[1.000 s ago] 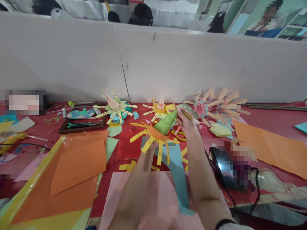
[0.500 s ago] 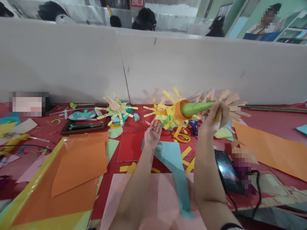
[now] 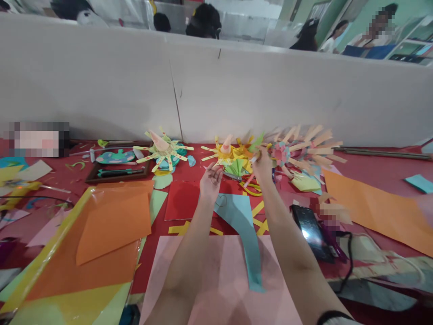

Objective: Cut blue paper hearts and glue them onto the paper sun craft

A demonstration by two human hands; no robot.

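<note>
One flower [image 3: 245, 151] (green-coned) in right hand [image 3: 262, 165]

Paper flowers [image 3: 162, 151] and white partition [image 3: 101, 81] ahead; pink sheet [image 3: 225, 282] unobstructed.

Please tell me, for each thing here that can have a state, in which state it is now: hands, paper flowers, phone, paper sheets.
Left hand, open, palm up, empty.
Right hand, fingers closed on the green cone flower.
Green cone flower, held low over the table, tip up.
Pink cone flower, standing, untouched.
Phone, lying flat, screen glinting.
Orange sheet, lying flat.
Blue paper strip, lying flat, curved.
</note>
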